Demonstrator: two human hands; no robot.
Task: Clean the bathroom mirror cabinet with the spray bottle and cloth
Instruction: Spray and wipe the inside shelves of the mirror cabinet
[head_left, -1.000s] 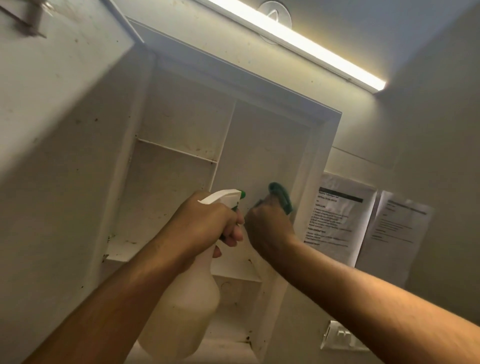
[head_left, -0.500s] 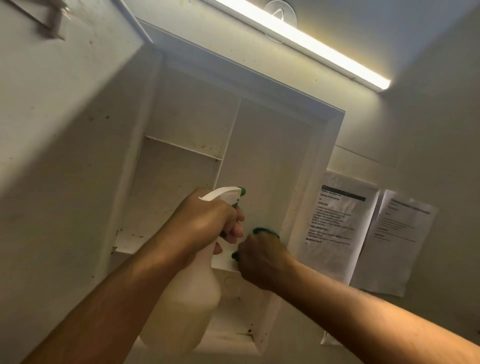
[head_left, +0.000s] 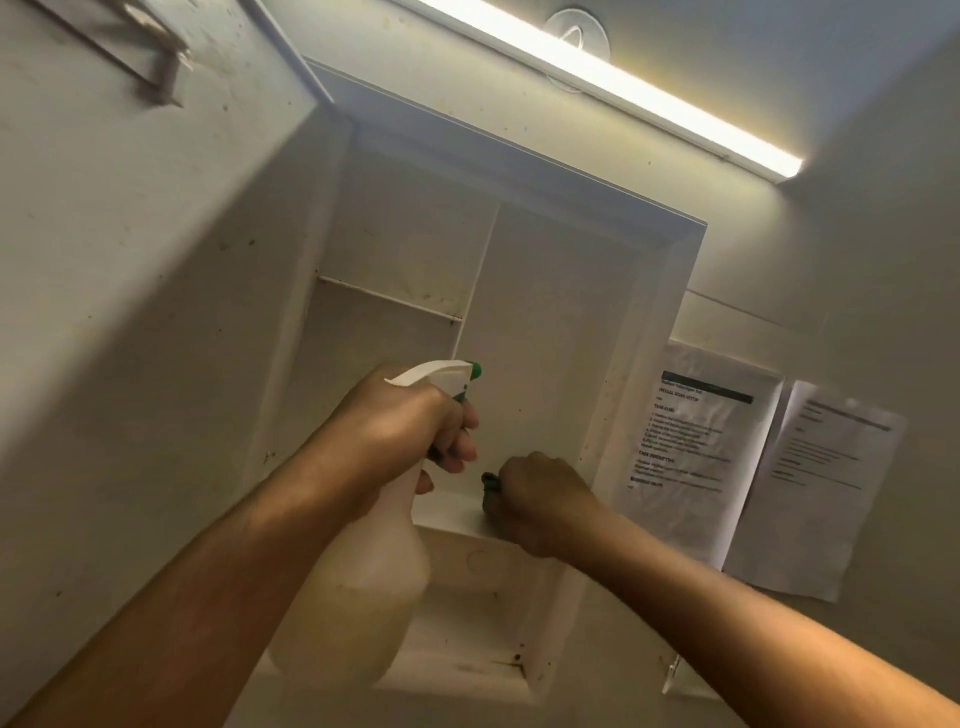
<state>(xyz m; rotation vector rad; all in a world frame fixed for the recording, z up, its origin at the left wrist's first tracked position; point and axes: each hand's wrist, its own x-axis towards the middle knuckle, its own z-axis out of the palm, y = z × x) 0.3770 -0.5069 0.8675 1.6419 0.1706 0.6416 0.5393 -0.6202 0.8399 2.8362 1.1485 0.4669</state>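
- Left hand (head_left: 400, 431): grip clenched round the neck of the spray bottle (head_left: 363, 587), fingers curled at the trigger; nozzle (head_left: 470, 373) aimed into the open mirror cabinet (head_left: 566, 332).
- Right hand (head_left: 540, 501): grip clenched on the cloth (head_left: 490, 488), only a dark green edge showing beside the knuckles; fist pressed down on the lower shelf (head_left: 452, 512) of the right compartment.
- Bottle location: raised in front of the cabinet, body hanging below the hand and covering part of the lower left compartment.
- Cloth location: on the shelf top, near its front edge, mostly hidden inside the fist.
- Bottle handling, judged: translucent plastic, pale liquid inside, level unclear; likely moderate weight, rigid enough to carry by the neck. Best hold at the neck under the trigger head, as at present; smooth body likely slippery when wet.
- Cloth handling, judged: soft, light, compressible; best bunched in the palm, with flat pressure applied through the knuckles or fingers.
- Cabinet surfaces: dark specks and stains visible on the opened door (head_left: 130, 312) and in the bottom corner (head_left: 517, 660); cleaning judged incomplete.
- Surroundings: light strip (head_left: 623, 88) above, two printed sheets (head_left: 696, 441) on the wall to the right.
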